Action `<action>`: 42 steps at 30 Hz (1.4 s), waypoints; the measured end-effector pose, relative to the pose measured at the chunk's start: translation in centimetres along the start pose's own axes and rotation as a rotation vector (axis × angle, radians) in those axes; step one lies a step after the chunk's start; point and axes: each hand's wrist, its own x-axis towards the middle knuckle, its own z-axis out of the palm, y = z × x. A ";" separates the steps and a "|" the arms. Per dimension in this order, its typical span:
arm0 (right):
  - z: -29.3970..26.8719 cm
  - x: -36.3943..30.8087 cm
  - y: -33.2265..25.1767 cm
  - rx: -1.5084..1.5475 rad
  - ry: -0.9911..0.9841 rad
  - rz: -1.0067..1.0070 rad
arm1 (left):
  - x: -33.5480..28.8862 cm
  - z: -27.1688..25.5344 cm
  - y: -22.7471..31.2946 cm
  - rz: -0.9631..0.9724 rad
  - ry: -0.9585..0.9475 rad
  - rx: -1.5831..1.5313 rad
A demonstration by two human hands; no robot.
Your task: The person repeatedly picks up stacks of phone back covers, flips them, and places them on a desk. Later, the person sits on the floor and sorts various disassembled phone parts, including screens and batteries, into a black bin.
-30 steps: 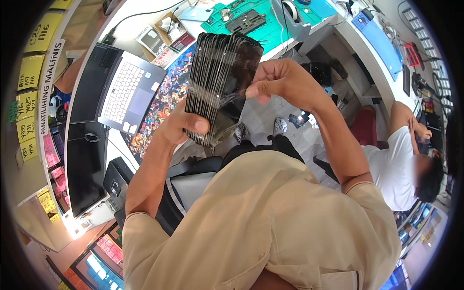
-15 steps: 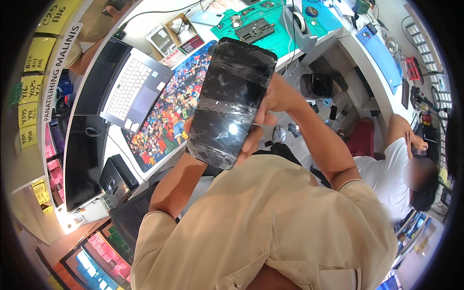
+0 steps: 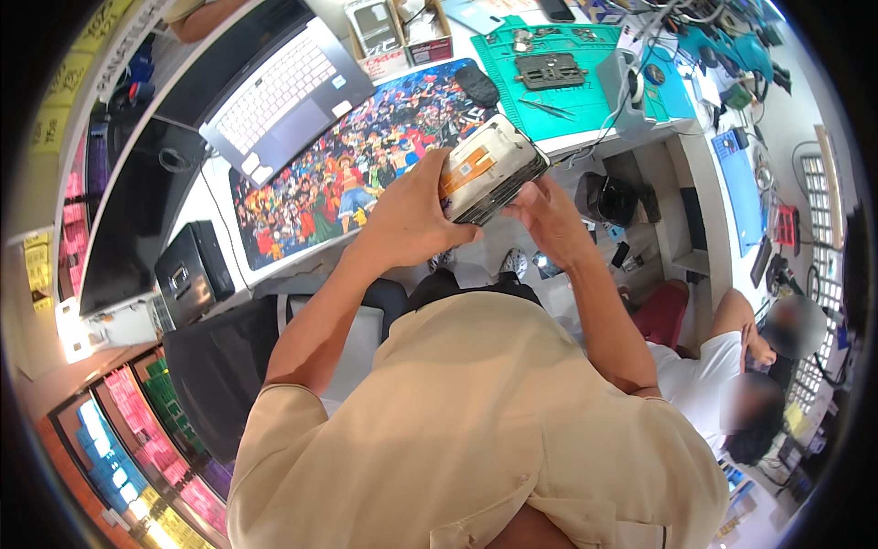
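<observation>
Left hand and right hand are steadying a stack of phone panels above the front edge of the surface.
Half a second ago the stack was showing a dark, glossy, film-wrapped face; now it is turning up a pale back with an orange strip, its layered edges facing the right hand. Its long axis is slanting from lower left to upper right, the far end pointing away from the torso, toward the green mat. The left fingers are clamping around the lower-left end, thumb along the near side. The right fingers are meeting the lower-right edge; whether they are gripping, I cannot tell. The patterned mat is lying beyond the left hand.
</observation>
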 end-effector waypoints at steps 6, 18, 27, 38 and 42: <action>2.1 2.8 3.7 0.176 -0.049 -0.018 | -0.8 -0.1 -2.5 0.030 0.026 0.011; 6.2 5.5 5.7 0.228 0.084 0.098 | -1.9 0.9 -9.2 0.279 0.219 0.088; 7.9 6.2 7.8 0.187 0.105 0.166 | -2.9 -0.1 -12.0 0.479 0.260 0.292; 11.0 9.9 7.7 -0.064 -0.025 -0.015 | 0.1 -6.5 -13.6 0.008 0.055 -0.181; 10.6 11.2 6.4 -0.016 -0.049 0.070 | 0.6 -7.0 -15.1 0.084 0.131 -0.229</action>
